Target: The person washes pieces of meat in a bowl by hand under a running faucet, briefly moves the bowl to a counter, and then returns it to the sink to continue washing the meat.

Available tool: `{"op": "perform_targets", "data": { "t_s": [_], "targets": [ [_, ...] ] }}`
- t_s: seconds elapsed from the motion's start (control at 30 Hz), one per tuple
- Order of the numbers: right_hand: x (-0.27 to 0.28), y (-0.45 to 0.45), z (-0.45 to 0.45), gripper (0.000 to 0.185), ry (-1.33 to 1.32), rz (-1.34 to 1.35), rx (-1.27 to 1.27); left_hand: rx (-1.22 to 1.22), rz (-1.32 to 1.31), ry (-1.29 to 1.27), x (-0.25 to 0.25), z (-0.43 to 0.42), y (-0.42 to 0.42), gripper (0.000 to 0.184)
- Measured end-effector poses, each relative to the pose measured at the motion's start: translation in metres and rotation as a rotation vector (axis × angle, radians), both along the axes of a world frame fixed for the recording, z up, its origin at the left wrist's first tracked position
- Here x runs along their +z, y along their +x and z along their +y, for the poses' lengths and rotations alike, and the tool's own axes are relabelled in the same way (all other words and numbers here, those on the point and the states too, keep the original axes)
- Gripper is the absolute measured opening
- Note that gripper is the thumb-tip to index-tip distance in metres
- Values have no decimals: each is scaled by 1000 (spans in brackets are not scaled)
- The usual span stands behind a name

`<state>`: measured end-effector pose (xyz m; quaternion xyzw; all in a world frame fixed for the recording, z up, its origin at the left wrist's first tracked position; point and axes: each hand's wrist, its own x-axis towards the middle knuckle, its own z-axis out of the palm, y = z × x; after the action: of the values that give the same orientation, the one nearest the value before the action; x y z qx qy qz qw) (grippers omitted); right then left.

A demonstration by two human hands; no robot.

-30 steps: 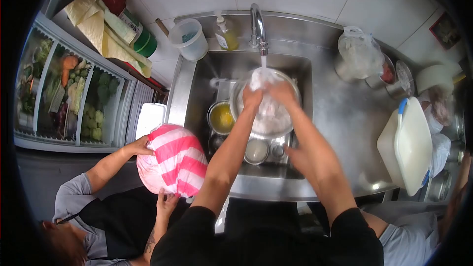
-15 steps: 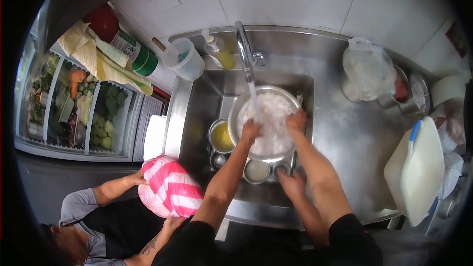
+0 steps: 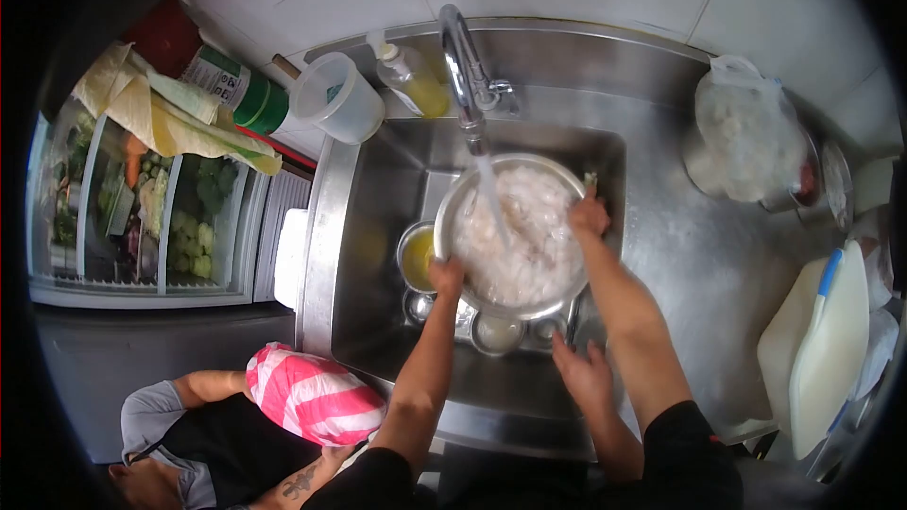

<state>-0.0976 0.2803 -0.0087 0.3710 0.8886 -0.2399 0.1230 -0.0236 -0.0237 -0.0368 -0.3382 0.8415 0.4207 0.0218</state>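
Observation:
A wide metal bowl [image 3: 448, 227] stands in the sink under running water. Pale, pinkish-white pieces [image 3: 520, 236] fill it, awash in water; their kind is unclear. My left hand [image 3: 446, 274] grips the bowl's left rim, and my right hand [image 3: 590, 215] holds the rim on the right. A small greenish scrap [image 3: 590, 179] shows just above my right hand. The chrome faucet [image 3: 463, 76] pours into the bowl. Between my arms, another person's open hand [image 3: 586, 373] reaches in near a small metal cup [image 3: 546, 329].
Small metal bowls [image 3: 416, 255] sit in the sink, one with yellow liquid. A soap bottle [image 3: 411, 80] and plastic tub [image 3: 337, 99] stand behind. At left, a co-worker holds a pink-striped bag [image 3: 316, 397]. Plastic bags [image 3: 746, 137] and white boards [image 3: 822, 349] occupy the right side.
My left hand has moved from inside the bowl to its left rim. My right hand now sits at the right rim. The other person's hand has drawn back from the small cup.

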Motion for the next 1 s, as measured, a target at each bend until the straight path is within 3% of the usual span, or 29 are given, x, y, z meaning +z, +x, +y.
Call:
{"op": "perform_targets", "data": {
  "t_s": [0.13, 0.27, 0.37, 0.43, 0.53, 0.6, 0.7, 0.8, 1.0],
  "targets": [
    [-7, 0, 4, 45, -118, 108, -28, 50, 54, 101, 6, -8, 13, 38],
    [0, 11, -6, 50, -141, 187, 23, 182, -4, 210, 7, -25, 50, 35],
    [28, 31, -14, 41, -108, 355, 128, 182, 182, 222, 56, -31, 86, 35],
    [43, 48, -18, 40, -158, 388, 145, 221, 158, 263, 65, -46, 115, 36],
    [89, 59, -34, 38, -231, 385, 232, 221, 293, 316, 138, -48, 152, 36],
    [158, 77, -56, 38, -284, 326, 251, 257, 268, 342, 185, -55, 177, 36],
    [195, 94, -84, 36, -219, 276, 352, 353, 169, 323, 236, -65, 216, 39],
    [222, 123, -114, 34, -290, 319, 372, 404, 245, 389, 246, -83, 257, 39],
    [209, 173, -172, 40, -339, 295, 376, 461, 304, 368, 243, -132, 316, 38]
  ]
}}
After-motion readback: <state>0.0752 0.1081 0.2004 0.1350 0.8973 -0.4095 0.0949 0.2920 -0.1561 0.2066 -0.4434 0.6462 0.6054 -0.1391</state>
